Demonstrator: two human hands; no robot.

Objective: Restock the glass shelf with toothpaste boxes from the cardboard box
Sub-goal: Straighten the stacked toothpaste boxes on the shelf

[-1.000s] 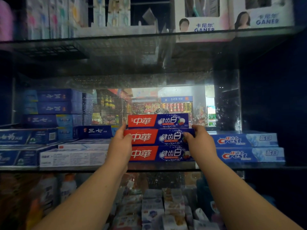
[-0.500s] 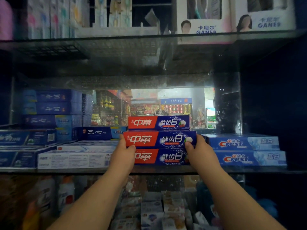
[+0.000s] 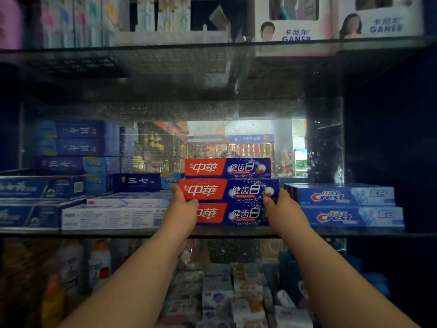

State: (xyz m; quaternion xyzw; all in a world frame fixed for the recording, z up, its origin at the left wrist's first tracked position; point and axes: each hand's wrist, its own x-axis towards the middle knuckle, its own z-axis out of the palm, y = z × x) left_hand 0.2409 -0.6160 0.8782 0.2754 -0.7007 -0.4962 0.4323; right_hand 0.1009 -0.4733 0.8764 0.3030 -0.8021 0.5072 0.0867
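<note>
The glass shelf [image 3: 331, 232] carries rows of boxes. At the middle of its front edge stands a stack of three red-and-blue toothpaste boxes [image 3: 234, 210], with two blue boxes [image 3: 350, 207] just beside it on the right. The middle box [image 3: 246, 189] juts forward. The left hand [image 3: 183, 209] holds its left end and the right hand [image 3: 282, 209] holds its right end.

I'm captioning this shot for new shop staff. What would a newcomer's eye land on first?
The stack of three red-and-blue toothpaste boxes at the centre of the glass shelf, bright against the dim surroundings. The left hand and right hand hold its middle box by the ends. Two blue Crest boxes lie stacked just to the right.
</note>
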